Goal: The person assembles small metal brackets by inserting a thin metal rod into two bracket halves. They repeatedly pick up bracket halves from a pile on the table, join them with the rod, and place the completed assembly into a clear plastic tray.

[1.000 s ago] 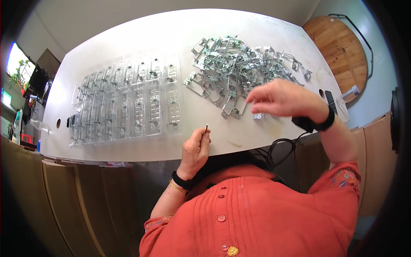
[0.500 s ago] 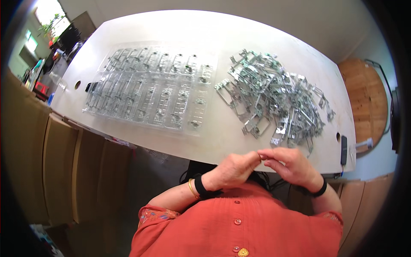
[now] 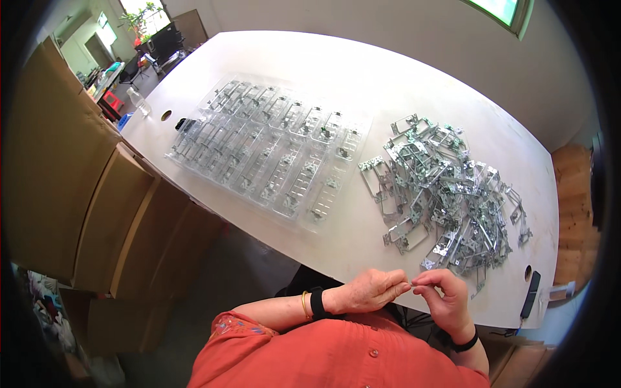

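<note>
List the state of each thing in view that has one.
Bare left hand: pinching a thin piece too small to identify
Bare right hand: thumb and forefinger curled beside left hand
Clear plastic compartment tray: loaded
Loose silver metal brackets: heaped, tangled
Oblong black object: lying flat
Gold bangle: worn

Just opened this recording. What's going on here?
A person at a white table has both hands together near its edge. The left hand pinches a small piece, too tiny to identify, with the fingertips of the right hand right at it. Beyond the hands lies a loose pile of metal frames. To the pile's left sits clear plastic packaging with metal parts in many of its compartments.
</note>
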